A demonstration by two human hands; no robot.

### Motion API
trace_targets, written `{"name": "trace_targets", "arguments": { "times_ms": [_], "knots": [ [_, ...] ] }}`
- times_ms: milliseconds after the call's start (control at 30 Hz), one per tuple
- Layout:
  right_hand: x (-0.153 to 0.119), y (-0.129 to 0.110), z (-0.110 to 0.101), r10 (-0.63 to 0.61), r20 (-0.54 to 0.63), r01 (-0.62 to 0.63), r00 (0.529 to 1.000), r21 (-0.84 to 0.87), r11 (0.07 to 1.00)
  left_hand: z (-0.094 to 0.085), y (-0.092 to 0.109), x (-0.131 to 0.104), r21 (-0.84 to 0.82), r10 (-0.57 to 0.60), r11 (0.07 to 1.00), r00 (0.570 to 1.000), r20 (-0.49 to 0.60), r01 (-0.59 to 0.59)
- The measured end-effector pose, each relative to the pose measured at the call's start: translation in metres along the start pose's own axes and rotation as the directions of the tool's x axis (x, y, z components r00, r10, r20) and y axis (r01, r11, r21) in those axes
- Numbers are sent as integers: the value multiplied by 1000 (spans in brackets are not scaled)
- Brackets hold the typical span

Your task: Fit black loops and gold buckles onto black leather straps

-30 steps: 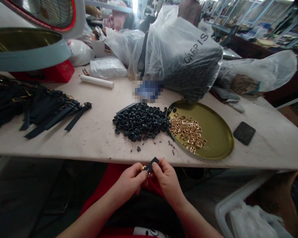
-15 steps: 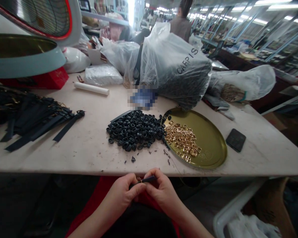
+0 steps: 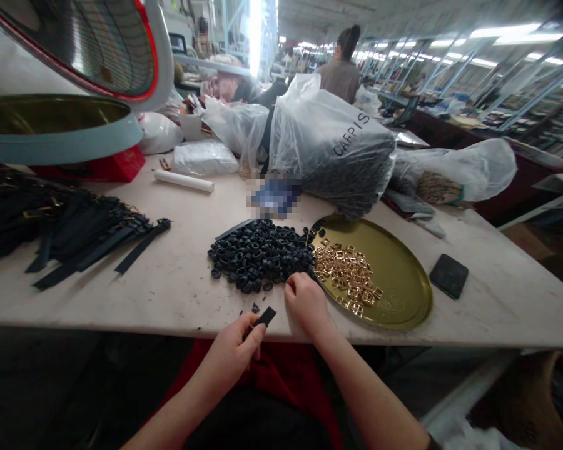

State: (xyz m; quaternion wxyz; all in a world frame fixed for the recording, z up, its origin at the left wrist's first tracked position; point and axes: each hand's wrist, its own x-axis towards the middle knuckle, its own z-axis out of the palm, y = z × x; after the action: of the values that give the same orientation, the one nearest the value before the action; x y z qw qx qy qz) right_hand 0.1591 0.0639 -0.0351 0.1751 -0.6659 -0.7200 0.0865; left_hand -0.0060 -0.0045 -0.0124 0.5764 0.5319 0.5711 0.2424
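Note:
My left hand [image 3: 243, 340] is closed on a black strap [image 3: 266, 317] near the table's front edge, its flat end sticking out past the thumb. A bit of gold metal shows at my fingers. My right hand [image 3: 306, 300] rests at the lower right edge of a heap of small black loops [image 3: 263, 253], fingers curled down and pinched; whether a loop is in them is hidden. Just right of that hand, gold buckles [image 3: 344, 269] lie in a round gold-coloured tray [image 3: 403, 275].
On the left lies a pile of black straps [image 3: 84, 228]. Behind the loops are a blurred blue packet [image 3: 276, 195], a white roll [image 3: 184, 180] and a large plastic bag [image 3: 333, 144]. A dark phone-like slab [image 3: 449, 275] lies right of the tray. A fan [image 3: 98, 50] stands at left.
My right hand has let go of the strap and moved up to the loop heap. My left hand keeps the strap, now angled upward. The camera view has tipped slightly up.

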Motion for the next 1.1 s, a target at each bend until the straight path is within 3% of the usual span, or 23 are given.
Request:
{"name": "trace_targets", "arguments": {
  "times_ms": [267,500,700,933,1100],
  "knots": [
    [-4,2,-10,-17,-17,17,1000,-34,999,-1,9,-4,45,82,996,995,-62,-80],
    [10,-20,-1,-32,-1,32,999,-95,995,-1,5,-18,56,87,995,992,-93,-82],
    [5,-13,4,-12,-8,11,1000,-39,999,-4,5,-21,136,152,982,979,-138,-133],
    [-7,16,-5,-1,-4,1,1000,115,993,-2,6,-5,192,234,961,953,-194,-197],
    [-8,11,-13,-6,-26,10,1000,136,991,0,10,12,186,252,958,947,-200,-216]
  ]
}}
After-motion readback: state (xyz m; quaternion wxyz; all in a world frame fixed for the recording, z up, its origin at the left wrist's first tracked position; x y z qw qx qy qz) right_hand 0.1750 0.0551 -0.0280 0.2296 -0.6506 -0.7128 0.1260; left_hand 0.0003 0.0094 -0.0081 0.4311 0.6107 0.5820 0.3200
